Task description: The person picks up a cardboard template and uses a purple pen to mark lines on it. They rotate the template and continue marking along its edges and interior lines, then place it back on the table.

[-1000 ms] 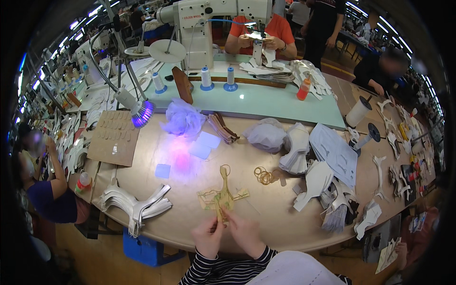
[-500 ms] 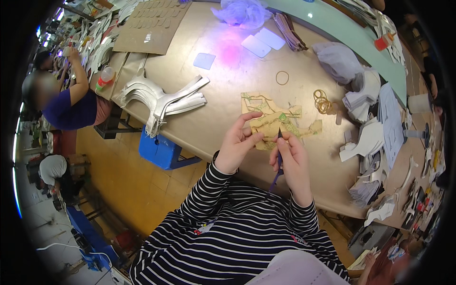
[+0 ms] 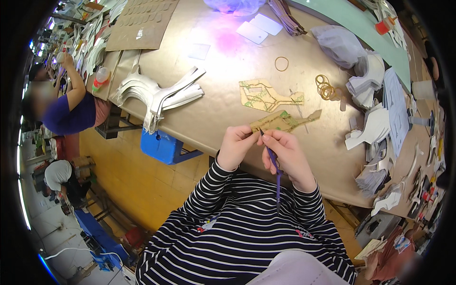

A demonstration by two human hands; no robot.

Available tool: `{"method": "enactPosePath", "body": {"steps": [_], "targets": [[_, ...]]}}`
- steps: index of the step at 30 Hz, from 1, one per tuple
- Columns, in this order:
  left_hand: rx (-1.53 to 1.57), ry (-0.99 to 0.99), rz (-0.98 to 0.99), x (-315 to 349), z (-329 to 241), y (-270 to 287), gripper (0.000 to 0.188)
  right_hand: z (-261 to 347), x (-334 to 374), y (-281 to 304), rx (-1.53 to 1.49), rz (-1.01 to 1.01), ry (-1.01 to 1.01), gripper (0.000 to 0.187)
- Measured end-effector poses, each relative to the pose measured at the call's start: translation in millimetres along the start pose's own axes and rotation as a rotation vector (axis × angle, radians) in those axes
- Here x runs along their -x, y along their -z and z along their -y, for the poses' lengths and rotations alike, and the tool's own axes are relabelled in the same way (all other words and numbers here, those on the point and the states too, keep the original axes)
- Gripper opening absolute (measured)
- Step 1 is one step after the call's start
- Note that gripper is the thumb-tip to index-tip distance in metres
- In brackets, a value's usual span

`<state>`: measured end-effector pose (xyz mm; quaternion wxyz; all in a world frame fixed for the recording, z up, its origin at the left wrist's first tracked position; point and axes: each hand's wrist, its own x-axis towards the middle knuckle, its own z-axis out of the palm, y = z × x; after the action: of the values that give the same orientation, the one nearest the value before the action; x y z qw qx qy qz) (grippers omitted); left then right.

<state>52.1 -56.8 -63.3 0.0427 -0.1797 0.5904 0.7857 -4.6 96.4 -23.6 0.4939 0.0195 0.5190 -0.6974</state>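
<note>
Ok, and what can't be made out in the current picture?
All in the head view:
Left end of the held tan piece: partly covered by the left hand.
Whether the purple tool in the right hand touches that piece: tip too small to tell.
Top of the violet mesh bundle: cut off by the upper edge.

Small pale lettering [image 3: 305,233] stood on the black-and-white striped shirt [image 3: 235,213]; green print [image 3: 285,114] on the held tan cut-out template [image 3: 280,122] and the flat tan template [image 3: 268,98] beyond was illegible.
</note>
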Motion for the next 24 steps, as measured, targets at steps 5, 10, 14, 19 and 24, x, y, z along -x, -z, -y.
{"method": "enactPosePath", "body": {"steps": [5,10,14,19,24], "targets": [[-0.173,-0.023,-0.021,3.4,-8.3,-0.7,0.015,-0.1,-1.1,0.6,0.009,0.021,-0.028,0.021],[-0.327,-0.048,-0.048,5.4,-10.4,-0.1,0.015,3.2,-0.5,2.4,0.029,0.040,-0.052,0.022],[-0.359,-0.086,-0.066,5.1,-8.5,-1.4,0.014,3.1,-1.0,2.2,-0.003,0.048,-0.052,0.022],[-0.399,-0.105,-0.089,5.1,-9.5,-4.2,0.010,0.2,-2.5,1.9,0.001,0.035,-0.032,0.022],[-0.487,-0.216,-0.150,9.8,-12.4,-7.8,0.017,-3.9,-1.2,-1.6,0.043,0.007,0.012,0.023]]}}
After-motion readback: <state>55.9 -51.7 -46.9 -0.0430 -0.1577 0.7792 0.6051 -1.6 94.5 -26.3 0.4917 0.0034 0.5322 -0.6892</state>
